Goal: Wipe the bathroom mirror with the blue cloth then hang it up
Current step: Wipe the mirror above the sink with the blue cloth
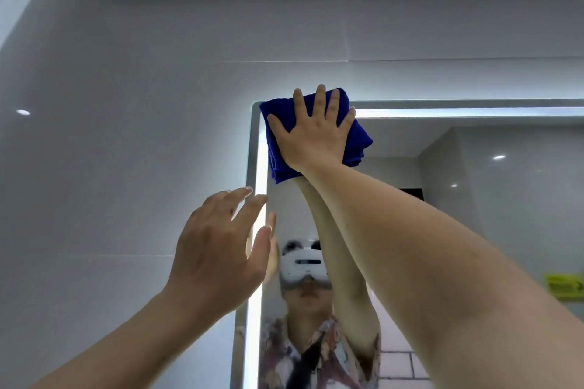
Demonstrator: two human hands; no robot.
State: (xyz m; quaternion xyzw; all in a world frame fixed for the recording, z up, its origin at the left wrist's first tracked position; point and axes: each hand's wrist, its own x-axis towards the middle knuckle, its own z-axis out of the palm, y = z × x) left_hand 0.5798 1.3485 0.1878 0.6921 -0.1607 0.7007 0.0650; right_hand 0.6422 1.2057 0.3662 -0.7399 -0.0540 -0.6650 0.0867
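the folded deep-blue microfibre cloth (316, 135) sits flat against the top left corner of the large rectangular wall mirror (474, 199), covering the corner where the lit strips along the upper and left edges meet. it is doubled over into a thick pad, probably so that it fills the palm and takes even pressure rather than bunching.

the right hand (311, 132) lies on top of it with fingers straight and spread wide, palm pressing the cloth to the glass; nothing is pinched or curled round. the spread likely keeps the whole pad in contact and stops a corner from peeling away. the arm is stretched high, which suits a start at the uppermost corner, so any loosened dirt can be worked down.

the left hand (221, 246) is lower, beside the mirror's left edge, fingers apart and relaxed, holding nothing. its fingertips are near or at the glowing white light strip (260, 167); whether they touch cannot be told. it seems placed there for balance while the other arm reaches.

in my judgement the wiping is at an early stage, with most of the glass not yet covered and hanging up not begun.

around the mirror are pale glossy wall tiles (126, 104). a yellow label (564, 286) shows in the reflection at the right.
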